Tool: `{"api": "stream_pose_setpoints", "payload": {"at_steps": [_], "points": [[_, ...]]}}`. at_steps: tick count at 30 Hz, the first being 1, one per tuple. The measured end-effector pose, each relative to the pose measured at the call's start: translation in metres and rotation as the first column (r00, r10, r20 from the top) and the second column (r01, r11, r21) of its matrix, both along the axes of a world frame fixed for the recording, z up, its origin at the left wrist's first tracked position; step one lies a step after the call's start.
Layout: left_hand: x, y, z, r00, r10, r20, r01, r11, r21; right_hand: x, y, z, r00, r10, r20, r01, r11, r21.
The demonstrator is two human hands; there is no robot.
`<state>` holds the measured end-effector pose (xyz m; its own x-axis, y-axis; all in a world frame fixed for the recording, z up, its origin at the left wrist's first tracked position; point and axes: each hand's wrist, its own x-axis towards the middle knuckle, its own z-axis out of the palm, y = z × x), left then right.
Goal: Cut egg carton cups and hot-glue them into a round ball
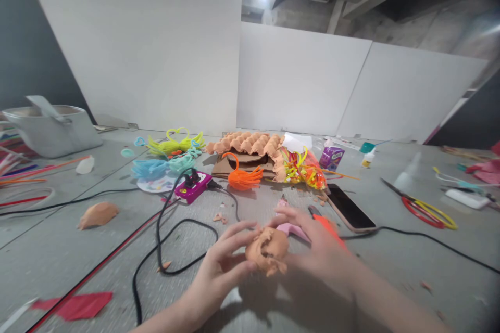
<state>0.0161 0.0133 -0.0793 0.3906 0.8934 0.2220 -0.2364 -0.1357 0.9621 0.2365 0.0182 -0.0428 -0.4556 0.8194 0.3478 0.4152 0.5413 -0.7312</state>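
Near the front centre, a rough, roundish tan piece (267,251) with torn edges and a ragged gap sits between my two hands. The fingers of my left hand (224,263) curve against its left side. My right hand (312,242) rests on its right side, slightly blurred. Just behind lies a pink piece (294,231), partly covered by my right hand. An orange-handled tool (327,226) is beside the right hand, its lower end hidden. Farther back, an orange pipe-cleaner bundle (244,178) stands before a tan egg-carton tray (250,142).
Black cables (158,234) loop left of my hands from a purple power strip (194,187). A tan scrap (98,215) and red strip (84,306) lie left. To the right are a phone (349,209) and scissors (425,213). A grey pail (58,132) stands back left.
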Motion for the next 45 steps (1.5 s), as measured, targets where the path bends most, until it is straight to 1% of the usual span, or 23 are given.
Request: {"api": "stream_pose_setpoints", "payload": {"at_steps": [4, 7, 11, 13, 15, 18, 21, 24, 29, 34, 39, 42, 45], "points": [[0.000, 0.001, 0.004, 0.998, 0.039, -0.056, -0.037, 0.998, 0.041, -0.002, -0.001, -0.001, 1.000, -0.009, -0.007, 0.009, 1.000, -0.019], [0.000, 0.002, 0.005, 0.996, 0.026, -0.084, -0.021, 0.998, 0.066, -0.001, 0.000, -0.004, 1.000, -0.017, 0.018, 0.018, 1.000, -0.024], [0.000, 0.001, 0.001, 1.000, 0.004, -0.023, -0.003, 1.000, 0.011, -0.001, 0.001, -0.006, 0.999, -0.020, 0.027, 0.021, 0.999, -0.040], [0.000, 0.000, 0.001, 1.000, 0.003, -0.011, -0.003, 1.000, 0.019, -0.002, 0.001, -0.005, 1.000, -0.014, 0.011, 0.014, 0.999, -0.045], [0.000, 0.001, 0.001, 0.999, 0.009, -0.032, -0.008, 0.999, 0.051, -0.003, 0.000, -0.004, 1.000, -0.011, 0.003, 0.011, 0.999, -0.045], [0.000, 0.002, 0.001, 0.999, 0.036, -0.038, -0.033, 0.997, 0.070, -0.004, 0.000, 0.000, 1.000, -0.007, 0.006, 0.007, 0.999, -0.033], [0.000, 0.002, -0.001, 0.996, 0.085, -0.023, -0.083, 0.993, 0.088, -0.005, -0.001, 0.004, 1.000, -0.001, 0.031, 0.002, 1.000, -0.024], [-0.001, 0.001, -0.005, 0.991, 0.123, -0.048, -0.115, 0.982, 0.147, -0.005, -0.002, 0.006, 0.998, 0.020, 0.053, -0.021, 1.000, 0.021], [-0.004, -0.001, -0.008, 0.973, 0.171, -0.157, -0.111, 0.936, 0.333, -0.001, 0.000, 0.003, 0.995, 0.052, 0.084, -0.061, 0.991, 0.116], [-0.004, -0.001, -0.011, 0.959, 0.225, -0.175, -0.131, 0.893, 0.430, 0.001, 0.000, 0.003, 0.991, 0.036, 0.128, -0.058, 0.983, 0.172], [-0.007, -0.001, -0.006, 0.921, 0.306, -0.239, -0.101, 0.783, 0.614, 0.000, -0.002, 0.007, 0.991, 0.048, 0.124, -0.069, 0.983, 0.169], [-0.008, -0.002, -0.002, 0.914, 0.306, -0.267, -0.065, 0.759, 0.647, 0.001, -0.002, 0.005, 0.992, 0.075, 0.106, -0.090, 0.985, 0.147], [-0.009, -0.003, -0.001, 0.906, 0.304, -0.294, -0.045, 0.761, 0.647, 0.003, -0.001, 0.001, 0.992, 0.091, 0.086, -0.102, 0.986, 0.134]]}}
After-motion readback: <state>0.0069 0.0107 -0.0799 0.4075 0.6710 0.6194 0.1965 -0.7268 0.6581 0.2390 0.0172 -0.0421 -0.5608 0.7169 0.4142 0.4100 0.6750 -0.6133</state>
